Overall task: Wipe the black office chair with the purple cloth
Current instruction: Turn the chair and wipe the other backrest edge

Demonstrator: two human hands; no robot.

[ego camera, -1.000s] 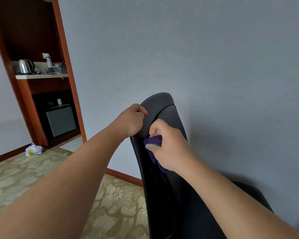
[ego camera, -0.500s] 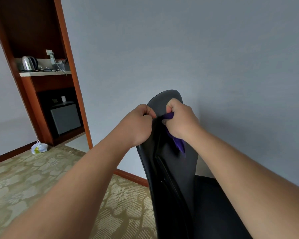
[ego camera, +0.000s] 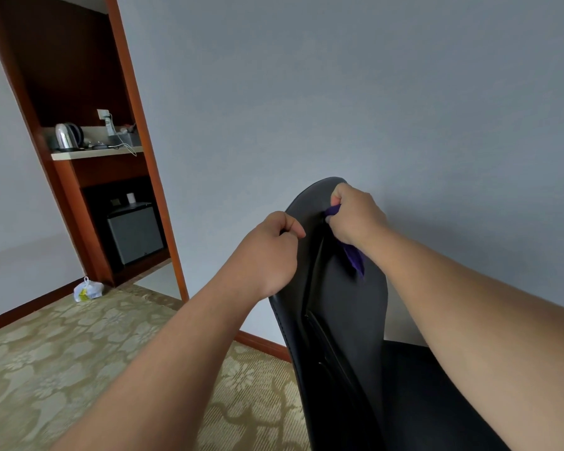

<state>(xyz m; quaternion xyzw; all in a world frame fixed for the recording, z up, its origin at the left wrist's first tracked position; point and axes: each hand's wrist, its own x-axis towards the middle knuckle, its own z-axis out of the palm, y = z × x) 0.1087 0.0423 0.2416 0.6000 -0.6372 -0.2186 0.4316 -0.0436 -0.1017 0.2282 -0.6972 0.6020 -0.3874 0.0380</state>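
Patterned carpet (ego camera: 79, 353) and a grey wall (ego camera: 339, 92) surround me (a kettle (ego camera: 66, 135) sits in the wooden alcove (ego camera: 79, 76)). My left hand (ego camera: 267, 252) curls round the back edge of the black office chair (ego camera: 345, 320); my right hand (ego camera: 355, 216) clenches the purple cloth (ego camera: 354, 255) against the backrest's top.

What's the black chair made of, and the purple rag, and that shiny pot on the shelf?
The black chair looks like smooth leather or a fake one: it has a dull sheen and a stitched seam. The purple cloth looks like soft fabric, since it hangs limp and creased. The kettle seems polished metal, mirror-bright.
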